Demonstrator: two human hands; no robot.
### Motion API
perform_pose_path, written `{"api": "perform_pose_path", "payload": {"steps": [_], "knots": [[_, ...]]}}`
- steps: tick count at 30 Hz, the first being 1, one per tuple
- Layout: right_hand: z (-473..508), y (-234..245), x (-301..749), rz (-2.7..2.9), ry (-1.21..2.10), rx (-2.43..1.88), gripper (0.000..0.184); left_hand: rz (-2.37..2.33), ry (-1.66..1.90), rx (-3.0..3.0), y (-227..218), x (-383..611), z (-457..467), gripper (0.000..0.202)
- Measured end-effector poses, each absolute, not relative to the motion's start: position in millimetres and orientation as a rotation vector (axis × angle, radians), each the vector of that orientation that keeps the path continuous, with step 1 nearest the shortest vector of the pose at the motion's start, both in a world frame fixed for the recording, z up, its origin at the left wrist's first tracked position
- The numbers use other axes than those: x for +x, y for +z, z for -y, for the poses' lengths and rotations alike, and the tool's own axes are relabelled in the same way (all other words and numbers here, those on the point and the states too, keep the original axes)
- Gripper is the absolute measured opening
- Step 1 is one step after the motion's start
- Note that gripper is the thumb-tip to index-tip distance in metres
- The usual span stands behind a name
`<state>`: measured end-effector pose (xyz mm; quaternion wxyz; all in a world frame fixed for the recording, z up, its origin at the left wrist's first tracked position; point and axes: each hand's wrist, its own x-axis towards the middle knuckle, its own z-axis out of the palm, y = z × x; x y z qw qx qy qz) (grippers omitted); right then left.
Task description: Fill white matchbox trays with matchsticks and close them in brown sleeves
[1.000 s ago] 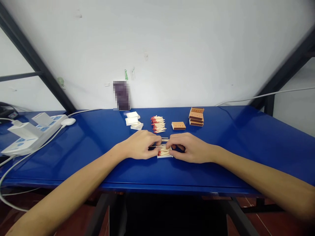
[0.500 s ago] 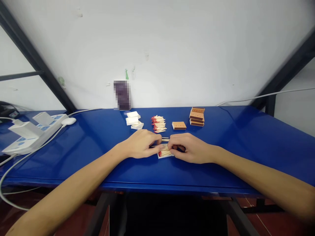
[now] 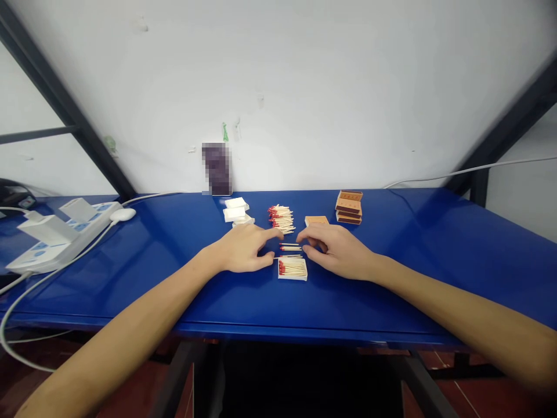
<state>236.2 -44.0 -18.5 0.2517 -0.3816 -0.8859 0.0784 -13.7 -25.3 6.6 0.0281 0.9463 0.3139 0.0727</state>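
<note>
Head view: white cardboard matchbox tray (image 3: 292, 269) sits full of red-tipped matches on the blue table (image 3: 413, 261). A few loose matches (image 3: 290, 250) lie at its 12 o'clock, between left hand (image 3: 243, 249) and right hand (image 3: 335, 249). Both grips are slack and hold nothing. The unboxed match pile (image 3: 281, 219) lies beyond.

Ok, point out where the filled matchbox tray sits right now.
In the head view, the filled matchbox tray lies centrally on the blue table, just nearer than a few loose matches, between the left hand and right hand.
</note>
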Motion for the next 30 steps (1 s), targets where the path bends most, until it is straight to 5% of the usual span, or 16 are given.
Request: {"api": "perform_pose_path", "payload": {"steps": [30], "knots": [[40.4,-12.2,239.2,2.624,0.286,-1.096,0.032,-0.958,0.253,2.866,0.9,-4.8,23.4,0.027]]}}
